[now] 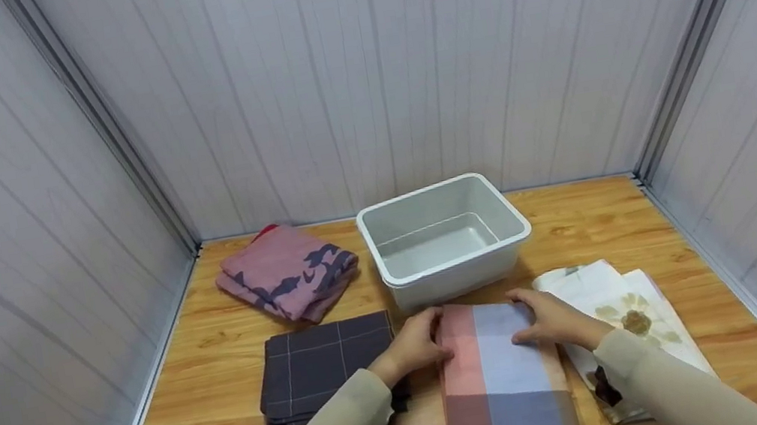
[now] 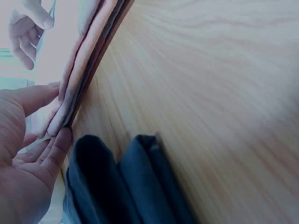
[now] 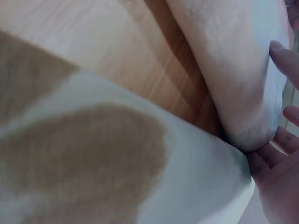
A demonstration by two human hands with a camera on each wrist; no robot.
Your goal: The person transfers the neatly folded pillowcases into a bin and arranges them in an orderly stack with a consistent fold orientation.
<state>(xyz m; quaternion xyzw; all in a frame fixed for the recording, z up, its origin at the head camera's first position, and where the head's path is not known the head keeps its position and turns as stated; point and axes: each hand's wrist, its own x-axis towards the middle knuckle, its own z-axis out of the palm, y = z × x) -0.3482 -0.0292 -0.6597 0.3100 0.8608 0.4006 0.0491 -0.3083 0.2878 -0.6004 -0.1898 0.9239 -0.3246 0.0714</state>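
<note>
A folded pink, blue and brown checked cloth (image 1: 503, 375) lies on the wooden table (image 1: 703, 245) just in front of me. My left hand (image 1: 423, 341) grips its far left corner, with the thumb on top and the fingers (image 2: 55, 151) under the layered edge (image 2: 81, 79). My right hand (image 1: 538, 318) holds the far right corner, and its fingers (image 3: 282, 56) curl round the cloth's (image 3: 233, 70) edge. Directly behind the cloth stands a white plastic bin (image 1: 450, 273), which holds nothing.
A dark grey checked folded cloth (image 1: 324, 369) lies to the left, also visible as a dark cloth (image 2: 121, 186) by my left palm. A white floral cloth (image 1: 634, 313) lies to the right, under my right wrist (image 3: 117, 154). A pink patterned cloth (image 1: 285, 273) sits at the back left. Panel walls enclose three sides.
</note>
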